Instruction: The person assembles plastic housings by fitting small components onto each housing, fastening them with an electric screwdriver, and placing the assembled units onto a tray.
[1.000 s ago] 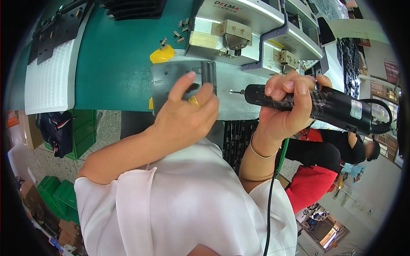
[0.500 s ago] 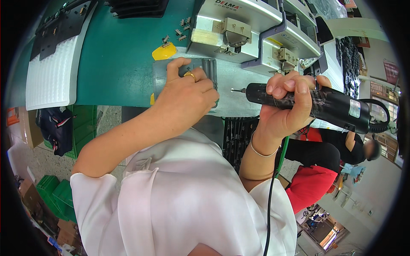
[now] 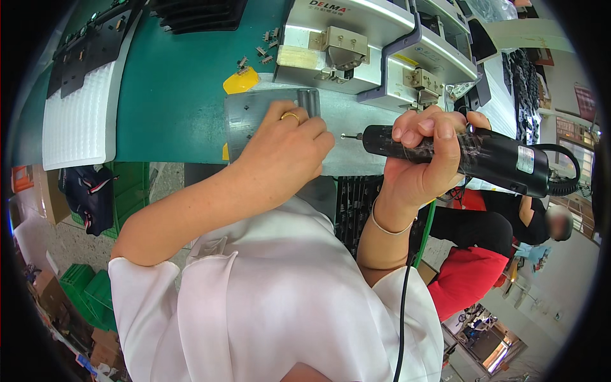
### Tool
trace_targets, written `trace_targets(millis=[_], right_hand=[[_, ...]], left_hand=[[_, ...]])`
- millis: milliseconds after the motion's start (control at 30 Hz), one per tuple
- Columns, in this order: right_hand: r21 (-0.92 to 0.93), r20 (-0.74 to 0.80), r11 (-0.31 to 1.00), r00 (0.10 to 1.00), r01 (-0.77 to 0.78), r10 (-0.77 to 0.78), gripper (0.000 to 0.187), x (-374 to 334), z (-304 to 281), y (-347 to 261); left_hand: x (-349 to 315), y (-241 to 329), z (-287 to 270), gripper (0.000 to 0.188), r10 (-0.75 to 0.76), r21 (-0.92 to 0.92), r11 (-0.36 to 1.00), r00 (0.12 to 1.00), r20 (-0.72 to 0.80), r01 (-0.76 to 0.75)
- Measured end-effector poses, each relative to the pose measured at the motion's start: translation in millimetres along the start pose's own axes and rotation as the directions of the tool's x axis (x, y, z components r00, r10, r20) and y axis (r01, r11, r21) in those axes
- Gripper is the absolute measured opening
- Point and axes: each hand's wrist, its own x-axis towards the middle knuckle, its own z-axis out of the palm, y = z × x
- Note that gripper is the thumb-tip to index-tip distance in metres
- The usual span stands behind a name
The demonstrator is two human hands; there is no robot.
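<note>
A black electric screwdriver [image 3: 471, 156] lies nearly level in my right hand [image 3: 429, 149], whose fingers wrap round its body. Its thin bit points left, with a small bright piece, perhaps a screw, at the tip. My left hand [image 3: 286, 146], with a gold ring on one finger, rests over the near right part of a flat dark grey panel [image 3: 251, 114]. The fingers of that hand curl down and inward, so their tips and anything between them are hidden. A ridged cylindrical strip [image 3: 309, 102] runs along the panel's right side. The bit's tip hangs a little right of my left hand, apart from the panel.
Two screw feeder machines [image 3: 347, 51] stand beyond my hands. Several small switch-like parts [image 3: 264, 52] and a yellow piece [image 3: 240, 81] lie on the green table [image 3: 172, 114]. A white textured tray [image 3: 79, 130] carries black panels at far left. Another person [image 3: 471, 267] sits at right.
My left hand has shifted slightly right and toward me, and its raised index finger has curled down, baring more of the panel. The screwdriver stays in my right hand, nearly still.
</note>
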Motion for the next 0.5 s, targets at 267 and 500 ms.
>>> trace_targets(millis=[267, 500], right_hand=[[0.013, -0.009, 1.000, 1.000, -0.018, 0.018, 0.042, -0.3, -1.5, 1.2], [0.022, -0.011, 1.000, 1.000, -0.011, 0.012, 0.043, -1.0, -3.0, 2.7]], left_hand=[[12.9, -3.5, -18.1, 0.012, 0.043, -0.079, 0.997, 0.965, 0.258, -0.023], [18.4, -9.0, -19.6, 0.013, 0.128, -0.114, 0.988, 0.958, 0.258, -0.102]])
